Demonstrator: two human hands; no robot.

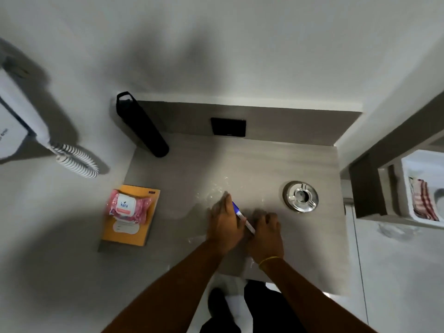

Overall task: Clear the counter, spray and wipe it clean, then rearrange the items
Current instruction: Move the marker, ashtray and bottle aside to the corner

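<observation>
Here, pen (242, 217) lies between left hand (224, 224), fingers flat, and right hand (265, 233), fingers curled.

Left hand (224, 222) lies flat, fingers extended; right hand (265, 233) curled beside it.

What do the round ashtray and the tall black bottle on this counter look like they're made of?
Ashtray: likely polished metal, given its bright mirror-like glints. Bottle: matte black with almost no shine, possibly coated metal or plastic; the picture leaves that open.
</observation>
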